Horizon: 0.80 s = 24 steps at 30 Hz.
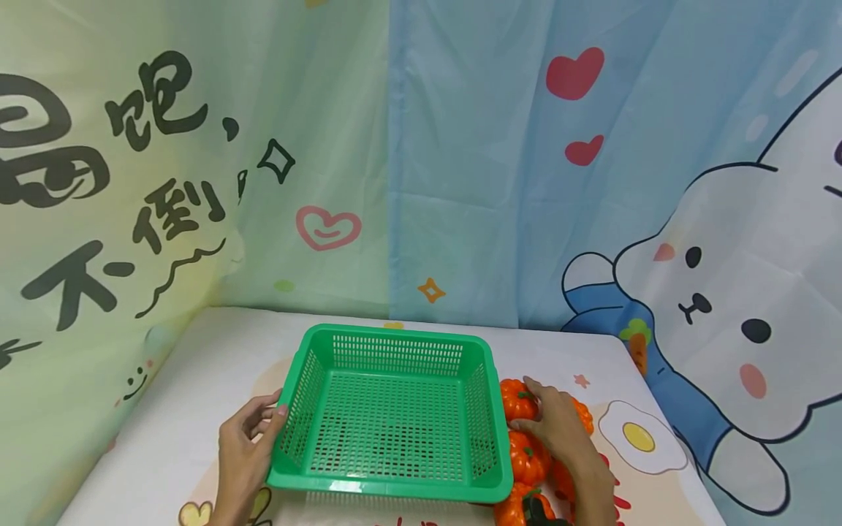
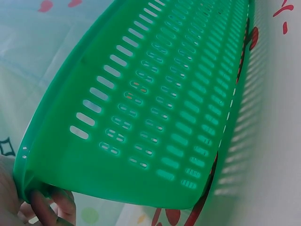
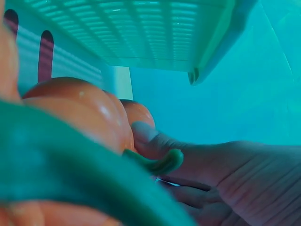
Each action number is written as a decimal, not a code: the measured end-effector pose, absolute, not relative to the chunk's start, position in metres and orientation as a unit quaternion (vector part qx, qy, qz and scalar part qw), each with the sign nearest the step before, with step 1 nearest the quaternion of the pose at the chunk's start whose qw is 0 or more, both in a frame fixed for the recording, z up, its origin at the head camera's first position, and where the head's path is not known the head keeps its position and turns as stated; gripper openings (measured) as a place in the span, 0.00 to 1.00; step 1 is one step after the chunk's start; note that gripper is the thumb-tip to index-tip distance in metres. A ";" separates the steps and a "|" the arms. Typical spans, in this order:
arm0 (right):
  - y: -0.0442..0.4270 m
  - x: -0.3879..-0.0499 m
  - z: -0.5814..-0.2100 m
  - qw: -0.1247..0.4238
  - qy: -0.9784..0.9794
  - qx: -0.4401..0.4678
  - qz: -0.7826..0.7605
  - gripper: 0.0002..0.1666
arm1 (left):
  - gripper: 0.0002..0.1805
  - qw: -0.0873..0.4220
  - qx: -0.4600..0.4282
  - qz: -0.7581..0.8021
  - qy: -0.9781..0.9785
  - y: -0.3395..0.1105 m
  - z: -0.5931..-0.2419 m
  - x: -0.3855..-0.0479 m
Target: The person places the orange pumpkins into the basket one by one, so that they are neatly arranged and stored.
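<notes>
Left hand [image 1: 245, 447] grips a green basket [image 1: 395, 488] by its rim; right hand [image 1: 560, 424] clasps an orange pepper [image 1: 515, 399] toward the right edge of the desk [image 1: 555, 354].

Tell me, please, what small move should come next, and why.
I'd probably lift the far pepper toward the basket with the right hand: its thumb and a finger straddle that pepper, just beside the basket, which the left hand holds.

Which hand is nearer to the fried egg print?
The right hand: it touches an orange pepper, left of the fried egg print in the head view. The left hand is farther away, holding the green basket by its left rim.
</notes>
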State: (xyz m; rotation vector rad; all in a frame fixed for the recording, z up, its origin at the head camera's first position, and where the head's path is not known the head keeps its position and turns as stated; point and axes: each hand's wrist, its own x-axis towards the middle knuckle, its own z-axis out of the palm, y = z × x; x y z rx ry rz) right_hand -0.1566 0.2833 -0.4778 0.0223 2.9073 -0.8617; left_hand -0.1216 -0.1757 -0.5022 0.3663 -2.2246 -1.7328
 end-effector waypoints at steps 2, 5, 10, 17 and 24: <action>0.283 -0.158 -0.479 0.056 0.958 0.006 -0.282 0.51 | 0.17 0.147 0.129 -0.600 -0.775 -0.176 -0.502 -0.121; 0.283 -0.160 -0.481 0.057 0.958 0.003 -0.282 0.50 | 0.16 0.148 0.128 -0.600 -0.775 -0.176 -0.502 -0.121; 0.283 -0.162 -0.482 0.050 0.959 -0.005 -0.280 0.50 | 0.16 0.152 0.122 -0.604 -0.773 -0.176 -0.503 -0.121; 0.281 -0.164 -0.485 0.056 0.958 0.003 -0.281 0.49 | 0.14 0.159 0.119 -0.612 -0.766 -0.175 -0.502 -0.121; 0.278 -0.164 -0.488 0.044 0.958 0.007 -0.283 0.48 | 0.13 0.166 0.116 -0.613 -0.763 -0.174 -0.501 -0.120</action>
